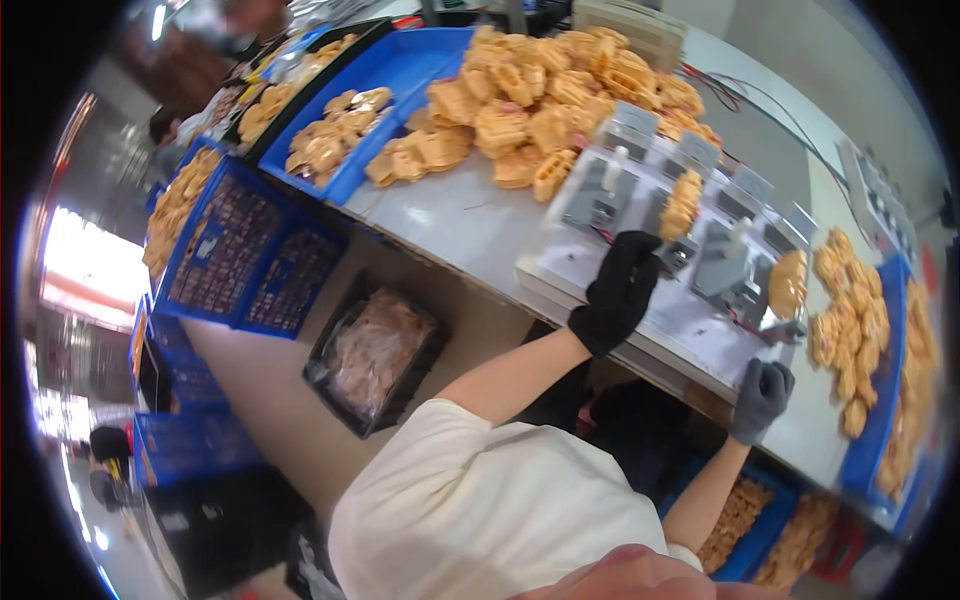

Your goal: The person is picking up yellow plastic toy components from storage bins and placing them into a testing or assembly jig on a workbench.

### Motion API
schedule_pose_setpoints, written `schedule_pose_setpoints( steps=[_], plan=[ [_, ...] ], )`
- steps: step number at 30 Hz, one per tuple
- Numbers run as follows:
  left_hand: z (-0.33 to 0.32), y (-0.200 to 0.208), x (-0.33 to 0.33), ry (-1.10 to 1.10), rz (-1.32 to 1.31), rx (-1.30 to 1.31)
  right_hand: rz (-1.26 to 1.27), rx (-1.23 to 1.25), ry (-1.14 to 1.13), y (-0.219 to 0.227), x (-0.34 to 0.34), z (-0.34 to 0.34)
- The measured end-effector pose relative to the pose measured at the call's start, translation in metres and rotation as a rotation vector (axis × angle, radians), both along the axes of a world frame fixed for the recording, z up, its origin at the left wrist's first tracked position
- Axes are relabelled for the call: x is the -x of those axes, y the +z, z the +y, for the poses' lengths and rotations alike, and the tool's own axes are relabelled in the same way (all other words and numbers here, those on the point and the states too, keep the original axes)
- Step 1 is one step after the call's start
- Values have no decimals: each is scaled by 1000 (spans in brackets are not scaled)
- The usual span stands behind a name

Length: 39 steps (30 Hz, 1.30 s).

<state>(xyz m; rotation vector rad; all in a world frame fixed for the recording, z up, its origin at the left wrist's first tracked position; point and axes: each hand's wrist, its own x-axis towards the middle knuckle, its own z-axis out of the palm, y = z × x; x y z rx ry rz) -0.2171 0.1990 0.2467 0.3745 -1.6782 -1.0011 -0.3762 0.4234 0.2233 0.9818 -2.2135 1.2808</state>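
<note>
My left hand [618, 292], in a black glove, reaches over the front of a white fixture board [560, 262]. Its curled fingertips are beside a small metal clamp [680, 256]; what they grip, if anything, is hidden. Just beyond them, a tan-yellow moulded plastic part [682, 205] stands in one of the grey fixtures. My right hand [762, 398], grey-gloved, is closed like a fist at the board's front right, and its contents cannot be made out. Above it, another rounded tan part [788, 284] sits in the rightmost fixture, near a metal clamp [782, 332].
A large heap of tan plastic parts [540, 90] covers the table's back left. Beside it stands a blue tray [425, 62]. More tan parts [850, 325] lie at the right, next to a blue bin [888, 400]. On the floor is a black crate [322, 375] with bagged contents.
</note>
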Motion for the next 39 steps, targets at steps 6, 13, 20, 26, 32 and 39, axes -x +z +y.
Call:
schedule_pose_setpoints(
  steps=[6,13,20,26,32,39],
  plan=[
    [-7,7,-17,-127,77,-105,-230,24,80,-6,7,10],
    [-143,-5,-81,528,-27,88,-316,265,-128,7,15,59],
    [-263,-5,-129,999,-883,-77,-428,366,-253,11,-3,77],
    [-259,-6,-125,934,-779,-175,-430,378,-250,6,-13,73],
    [-246,-34,-147,908,-646,-102,-439,415,-211,7,-18,66],
    [-252,-34,-185,608,-681,75,-440,395,-94,7,-39,41]
  ],
)
